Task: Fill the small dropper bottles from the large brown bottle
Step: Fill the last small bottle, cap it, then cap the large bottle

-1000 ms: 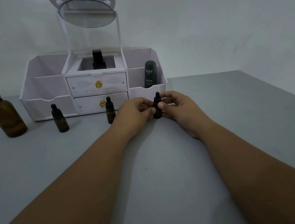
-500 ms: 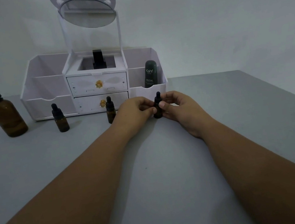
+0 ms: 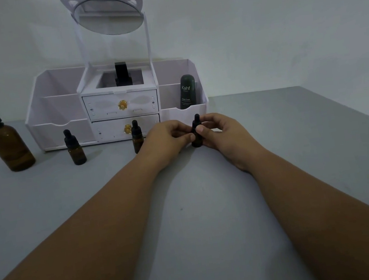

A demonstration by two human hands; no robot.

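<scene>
Brown dropper bottle [image 3: 196, 138] stands at twelve o'clock, pinched from both sides. The left hand [image 3: 166, 137] steadies its body while the right hand [image 3: 221, 132] grips the cap [image 3: 197, 122], probably to unscrew it.

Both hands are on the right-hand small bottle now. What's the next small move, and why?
Probably twist the dropper cap off with the right hand while the left hand steadies the small dropper bottle on the table. Both hands pinch it, it stands upright, its cap is on, so nothing can go in yet. The large brown bottle stands capped at far left, untouched.
</scene>
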